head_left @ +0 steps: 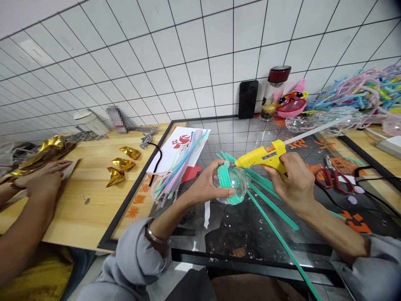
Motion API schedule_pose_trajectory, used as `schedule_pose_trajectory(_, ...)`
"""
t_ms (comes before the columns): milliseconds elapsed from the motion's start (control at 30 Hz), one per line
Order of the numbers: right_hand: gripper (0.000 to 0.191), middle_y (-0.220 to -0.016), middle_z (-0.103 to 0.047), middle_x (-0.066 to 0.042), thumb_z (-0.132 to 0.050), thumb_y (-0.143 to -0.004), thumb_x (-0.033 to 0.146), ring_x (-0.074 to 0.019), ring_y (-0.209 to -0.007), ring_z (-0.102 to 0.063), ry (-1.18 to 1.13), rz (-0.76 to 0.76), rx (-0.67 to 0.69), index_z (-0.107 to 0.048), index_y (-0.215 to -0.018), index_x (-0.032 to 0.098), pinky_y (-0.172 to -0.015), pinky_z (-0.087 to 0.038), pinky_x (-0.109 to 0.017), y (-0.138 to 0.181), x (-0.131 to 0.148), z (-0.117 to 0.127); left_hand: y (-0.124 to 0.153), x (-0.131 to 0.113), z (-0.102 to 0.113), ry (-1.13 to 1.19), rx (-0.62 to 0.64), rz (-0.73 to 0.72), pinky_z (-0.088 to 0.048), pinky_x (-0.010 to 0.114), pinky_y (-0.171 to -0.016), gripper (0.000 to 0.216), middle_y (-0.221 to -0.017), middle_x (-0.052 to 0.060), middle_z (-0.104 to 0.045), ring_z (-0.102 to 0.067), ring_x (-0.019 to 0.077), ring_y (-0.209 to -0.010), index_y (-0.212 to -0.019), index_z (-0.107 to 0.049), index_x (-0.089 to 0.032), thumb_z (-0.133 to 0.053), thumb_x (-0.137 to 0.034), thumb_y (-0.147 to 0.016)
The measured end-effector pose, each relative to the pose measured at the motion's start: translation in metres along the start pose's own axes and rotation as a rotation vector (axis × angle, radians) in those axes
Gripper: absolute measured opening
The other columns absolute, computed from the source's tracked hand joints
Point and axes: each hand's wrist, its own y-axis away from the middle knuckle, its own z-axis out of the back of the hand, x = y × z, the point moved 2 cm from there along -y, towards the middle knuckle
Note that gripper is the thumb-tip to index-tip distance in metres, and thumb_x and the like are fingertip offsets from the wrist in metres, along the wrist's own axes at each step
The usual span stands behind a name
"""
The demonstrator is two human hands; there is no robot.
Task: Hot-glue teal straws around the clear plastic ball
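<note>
My left hand (208, 184) is closed around a clear plastic ball (239, 179) that has green straw-like strips (224, 177) lying in bands over it. In my right hand (294, 179) is a yellow hot glue gun (261, 156), its nozzle pointing left at the top of the ball. A long white glue stick (315, 133) sticks out of the gun's back end. More green strips (272, 205) lie on the dark glass top beneath both hands. One long green strip (282, 242) runs from beside the ball down past the table's front edge.
Pastel strips (180, 167) lie on white paper (167, 146). Red-handled scissors (335, 179) and black cables are at right. Along the wall stand a phone (248, 99), a bottle (272, 94) and a colourful pile (360, 92). Another person's hands (46, 175) work at left near gold folded pieces (122, 164).
</note>
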Motion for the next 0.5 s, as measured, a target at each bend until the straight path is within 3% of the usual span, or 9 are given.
schedule_pose_trajectory(333,0.013,-0.076,-0.054,-0.003,-0.062,-0.090,0.023,-0.0186,-0.069,-0.055,-0.007,0.027,-0.006,-0.050,-0.095,0.020,-0.057,-0.043,-0.031,-0.0011,0.0016,0.0002,0.0000,-0.0014,-0.0001,-0.015,-0.006,-0.001,-0.046,0.036,-0.089,0.072,-0.117,0.009,-0.059,-0.055,0.0282,-0.110,-0.121,-0.051,-0.017,-0.082,-0.044,-0.061)
schedule_pose_trajectory(500,0.010,-0.076,-0.054,-0.003,-0.059,-0.091,0.026,-0.0188,-0.070,-0.054,-0.015,-0.033,0.016,-0.051,-0.093,0.022,-0.057,-0.043,-0.031,-0.0008,0.0026,0.0003,0.0002,-0.0014,0.0002,-0.024,-0.009,0.005,-0.047,0.035,-0.087,0.073,-0.115,0.008,-0.059,-0.056,0.0275,-0.108,-0.121,-0.051,-0.018,-0.082,-0.044,-0.060)
